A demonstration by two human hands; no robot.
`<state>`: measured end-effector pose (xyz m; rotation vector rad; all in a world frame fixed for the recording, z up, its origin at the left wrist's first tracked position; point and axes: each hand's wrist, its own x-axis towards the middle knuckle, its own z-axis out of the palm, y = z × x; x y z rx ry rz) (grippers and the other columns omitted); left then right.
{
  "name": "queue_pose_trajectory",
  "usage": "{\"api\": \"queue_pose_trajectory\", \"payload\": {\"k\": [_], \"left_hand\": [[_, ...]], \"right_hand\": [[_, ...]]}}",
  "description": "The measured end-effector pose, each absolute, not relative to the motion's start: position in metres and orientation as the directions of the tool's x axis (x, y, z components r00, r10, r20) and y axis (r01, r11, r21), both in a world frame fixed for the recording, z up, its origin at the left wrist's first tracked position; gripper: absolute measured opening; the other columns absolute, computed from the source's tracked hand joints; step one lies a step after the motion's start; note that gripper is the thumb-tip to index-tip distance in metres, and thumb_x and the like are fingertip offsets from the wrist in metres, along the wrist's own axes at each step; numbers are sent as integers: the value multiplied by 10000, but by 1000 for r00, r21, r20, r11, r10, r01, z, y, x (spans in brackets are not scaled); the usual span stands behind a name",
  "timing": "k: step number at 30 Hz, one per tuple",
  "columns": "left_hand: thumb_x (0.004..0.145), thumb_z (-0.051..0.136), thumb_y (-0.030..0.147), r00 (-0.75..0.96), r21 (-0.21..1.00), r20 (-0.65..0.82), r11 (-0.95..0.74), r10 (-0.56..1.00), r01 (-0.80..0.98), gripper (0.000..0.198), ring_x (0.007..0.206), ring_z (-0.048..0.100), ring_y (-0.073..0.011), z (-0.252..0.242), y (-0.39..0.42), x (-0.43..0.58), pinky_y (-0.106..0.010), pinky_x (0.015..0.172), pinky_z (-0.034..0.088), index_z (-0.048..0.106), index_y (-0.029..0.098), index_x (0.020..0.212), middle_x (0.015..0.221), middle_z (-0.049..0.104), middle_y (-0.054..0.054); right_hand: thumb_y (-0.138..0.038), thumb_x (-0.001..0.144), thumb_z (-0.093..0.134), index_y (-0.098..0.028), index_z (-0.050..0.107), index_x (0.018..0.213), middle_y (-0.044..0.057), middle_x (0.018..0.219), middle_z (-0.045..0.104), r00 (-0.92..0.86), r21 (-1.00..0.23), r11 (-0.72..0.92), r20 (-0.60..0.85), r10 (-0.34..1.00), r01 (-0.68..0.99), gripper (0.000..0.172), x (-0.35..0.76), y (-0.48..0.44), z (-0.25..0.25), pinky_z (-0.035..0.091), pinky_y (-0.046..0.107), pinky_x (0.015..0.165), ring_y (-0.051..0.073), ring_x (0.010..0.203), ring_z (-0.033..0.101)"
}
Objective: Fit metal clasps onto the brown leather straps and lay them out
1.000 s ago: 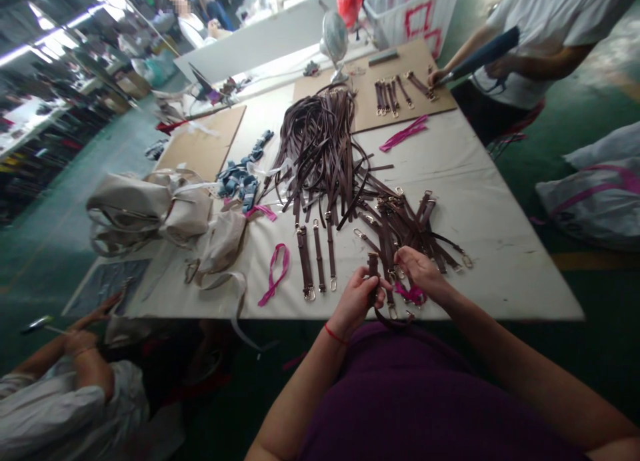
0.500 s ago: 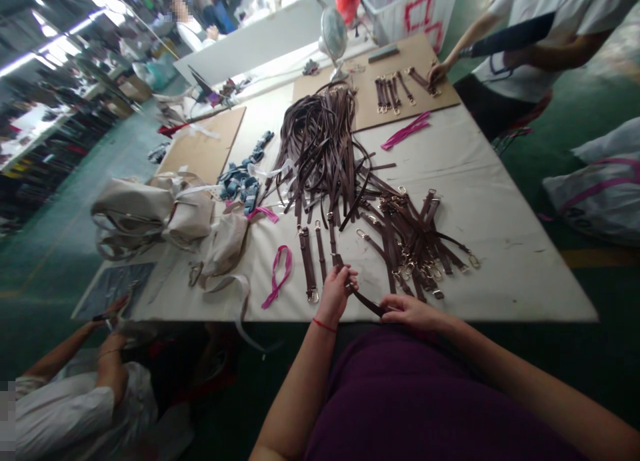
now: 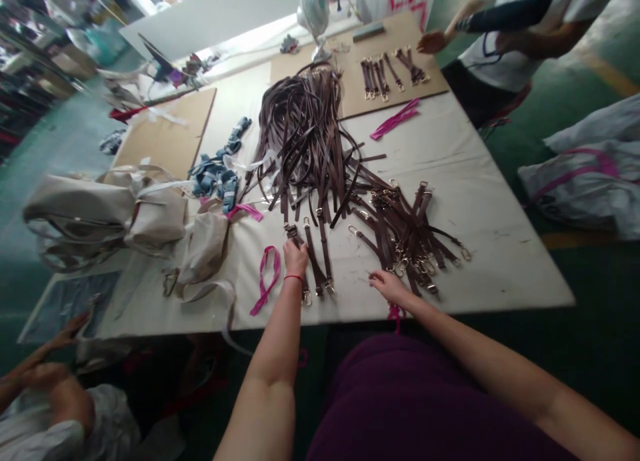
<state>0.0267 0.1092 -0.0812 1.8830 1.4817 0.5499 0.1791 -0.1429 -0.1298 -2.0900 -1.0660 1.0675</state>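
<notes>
We find the left hand (image 3: 296,258) pressed on a brown leather strap (image 3: 314,264), grip unclear; the right hand (image 3: 391,286) is half open, empty (fingers spread above the counter (image 3: 480,274)).

Brown leather straps (image 3: 323,258), gold clasps (image 3: 430,288) (some tangled), left hand (image 3: 296,258) on one, right hand (image 3: 391,288) just beside

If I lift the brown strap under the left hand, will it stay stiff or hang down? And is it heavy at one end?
The brown strap under the left hand will probably hang down, since the long straps in the heap curve and bend easily. Its metal clasp likely makes that end feel heavier, so it may swing a little.
</notes>
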Motion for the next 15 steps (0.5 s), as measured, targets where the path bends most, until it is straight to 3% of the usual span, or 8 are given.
{"api": "queue_pose_trajectory", "payload": {"k": [4, 8, 12, 15], "left_hand": [[752, 589, 97, 440, 778, -176, -149, 881, 610, 118, 1119, 507, -229, -111, 52, 29, -386, 1049, 340, 567, 173, 840, 1037, 580, -107], [734, 611, 107, 546, 826, -291, -81, 786, 558, 76, 906, 568, -210, -130, -11, 32, -371, 939, 410, 585, 176, 719, 833, 604, -64], [756, 626, 173, 564, 849, -375, 30, 736, 527, 50, 817, 576, -189, -126, -33, 31, -329, 853, 423, 610, 167, 709, 780, 625, -58], [817, 591, 328, 535, 859, -410, 116, 739, 498, 188, 756, 595, -183, -108, -31, 34, -310, 750, 439, 602, 154, 746, 758, 633, -67]], "right_hand": [[-297, 933, 469, -138, 560, 1193, 153, 1112, 671, 574, -585, -661, -367, 732, 470, 318, 222, -127, -143, 443, 296, 816, 221, 1001, 629], [-374, 867, 600, -134, 566, 1122, 169, 999, 692, 590, -493, -696, -380, 712, 522, 351, 233, -103, -152, 439, 296, 748, 243, 915, 652], [-324, 857, 565, -136, 604, 914, 148, 884, 693, 580, -495, -689, -382, 720, 530, 200, 228, -96, -146, 435, 279, 685, 226, 819, 652], [-368, 860, 503, -175, 600, 824, 85, 808, 680, 543, -573, -611, -313, 779, 546, 219, 221, -110, -125, 447, 276, 661, 206, 750, 633]]}}
